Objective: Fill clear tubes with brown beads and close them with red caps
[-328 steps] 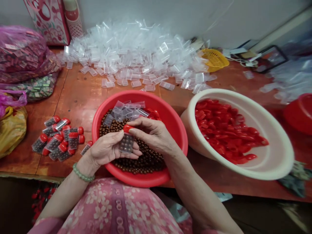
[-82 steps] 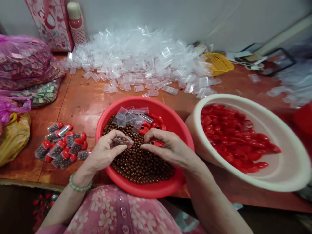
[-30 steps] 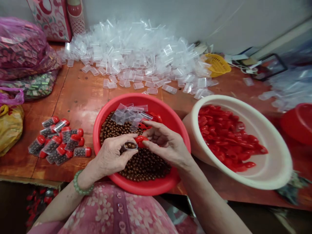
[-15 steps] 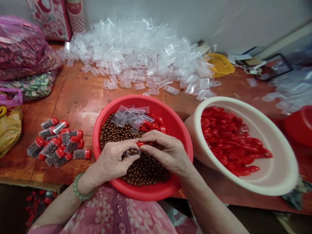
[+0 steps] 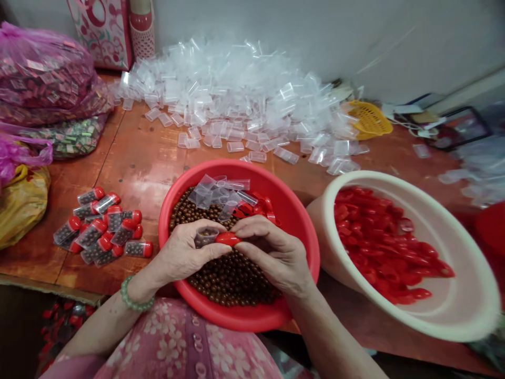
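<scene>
Between the fingers and thumb of my left hand (image 5: pixel 183 252) is a clear plastic tube (image 5: pixel 205 235), closed in my grip, with dark beads showing inside. My right hand (image 5: pixel 276 252) pinches a red plastic cap (image 5: pixel 228 239) at the tube's right end; whether the cap is seated fully I cannot tell. Both hands are over a red basin (image 5: pixel 311 231). In it lie brown beads (image 5: pixel 240 279), several loose clear tubes (image 5: pixel 213 190) and some red caps (image 5: pixel 268 208). Left of the basin, a small pile of bead-filled, red-capped tubes (image 5: pixel 94 231) rests on the table.
A cream basin (image 5: pixel 469 300) with many red caps (image 5: pixel 379 242) stands tilted at the right. Clear tubes (image 5: pixel 236 95) are heaped at the back, beside a yellow basket (image 5: pixel 371 118). Purple bags (image 5: pixel 43 73) and a yellow bag (image 5: pixel 26 205) line the left side of the table (image 5: pixel 130 137).
The red cap, mostly hidden by my fingers before, now shows lengthwise against the tube's end. My right hand has shifted slightly. The whole view has moved a little.
</scene>
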Demonstrator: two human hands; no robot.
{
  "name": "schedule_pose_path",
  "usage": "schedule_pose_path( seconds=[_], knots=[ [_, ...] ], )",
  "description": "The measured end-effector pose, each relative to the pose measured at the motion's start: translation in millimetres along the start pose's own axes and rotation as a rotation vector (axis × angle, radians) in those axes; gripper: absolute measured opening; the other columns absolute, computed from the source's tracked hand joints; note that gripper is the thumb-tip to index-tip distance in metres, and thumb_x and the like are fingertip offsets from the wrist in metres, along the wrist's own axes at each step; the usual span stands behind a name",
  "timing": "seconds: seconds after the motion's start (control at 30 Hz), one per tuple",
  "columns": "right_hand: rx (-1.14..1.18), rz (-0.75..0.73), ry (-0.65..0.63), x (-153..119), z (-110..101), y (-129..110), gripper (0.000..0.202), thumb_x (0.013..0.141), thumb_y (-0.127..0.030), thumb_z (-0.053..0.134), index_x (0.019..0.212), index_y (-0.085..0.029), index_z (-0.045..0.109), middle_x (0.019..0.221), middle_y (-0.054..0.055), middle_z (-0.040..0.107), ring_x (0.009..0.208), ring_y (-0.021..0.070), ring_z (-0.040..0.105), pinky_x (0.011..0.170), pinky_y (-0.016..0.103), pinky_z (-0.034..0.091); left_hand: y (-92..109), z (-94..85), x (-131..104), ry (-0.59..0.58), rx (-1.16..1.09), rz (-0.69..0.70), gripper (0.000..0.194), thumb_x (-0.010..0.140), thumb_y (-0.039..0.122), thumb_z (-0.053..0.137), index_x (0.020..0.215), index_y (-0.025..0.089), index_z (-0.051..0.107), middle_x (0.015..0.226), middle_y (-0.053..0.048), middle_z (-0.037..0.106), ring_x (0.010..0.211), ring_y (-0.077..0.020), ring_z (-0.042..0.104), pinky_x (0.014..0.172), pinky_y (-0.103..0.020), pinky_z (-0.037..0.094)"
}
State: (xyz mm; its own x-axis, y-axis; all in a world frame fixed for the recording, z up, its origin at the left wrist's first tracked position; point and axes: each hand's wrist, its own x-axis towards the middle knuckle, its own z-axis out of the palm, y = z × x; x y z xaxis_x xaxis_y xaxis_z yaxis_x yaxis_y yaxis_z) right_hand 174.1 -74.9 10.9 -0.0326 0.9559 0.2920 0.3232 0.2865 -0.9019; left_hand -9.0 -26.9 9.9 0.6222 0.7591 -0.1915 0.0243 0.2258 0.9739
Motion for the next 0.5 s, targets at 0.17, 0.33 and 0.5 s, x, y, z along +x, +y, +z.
schedule_pose_path(
  seconds=[0.17,0.33,0.5],
  knots=[
    [-0.142,-0.088,0.0,-2.1,2.3,1.0,0.006,0.087,-0.024,0.062,0.091,-0.023,0.067,0.084,0.006,0.071,0.08,0.0193,0.067,0.072,0.034,0.057,-1.2,1.8,0.3,0.045,-0.054,-0.073,0.03,0.078,0.032,0.07,0.1,0.012,0.067,0.087,-0.006,0.071,0.075,-0.0137,0.065,0.073,-0.026,0.052],
    [-0.302,-0.273,-0.07,-3.5,2.5,1.6,0.022,0.085,-0.012,0.062,0.103,-0.024,0.066,0.089,0.007,0.07,0.077,0.0163,0.068,0.068,0.03,0.058,-0.1,1.9,0.8,0.021,-0.068,-0.099,0.021,0.078,0.03,0.068,0.09,0.012,0.067,0.072,-0.001,0.067,0.065,-0.012,0.062,0.065,-0.024,0.051],
    [-0.539,-0.479,-0.21,2.1,-3.2,-11.3,0.024,0.084,-0.01,0.064,0.106,-0.02,0.064,0.086,0.009,0.071,0.077,0.0183,0.066,0.068,0.032,0.057,1.8,-1.3,0.5,0.001,0.083,-0.026,0.015,0.077,0.026,0.068,0.084,0.012,0.068,0.072,0.0,0.064,0.064,-0.0096,0.055,0.061,-0.022,0.044]
  ],
)
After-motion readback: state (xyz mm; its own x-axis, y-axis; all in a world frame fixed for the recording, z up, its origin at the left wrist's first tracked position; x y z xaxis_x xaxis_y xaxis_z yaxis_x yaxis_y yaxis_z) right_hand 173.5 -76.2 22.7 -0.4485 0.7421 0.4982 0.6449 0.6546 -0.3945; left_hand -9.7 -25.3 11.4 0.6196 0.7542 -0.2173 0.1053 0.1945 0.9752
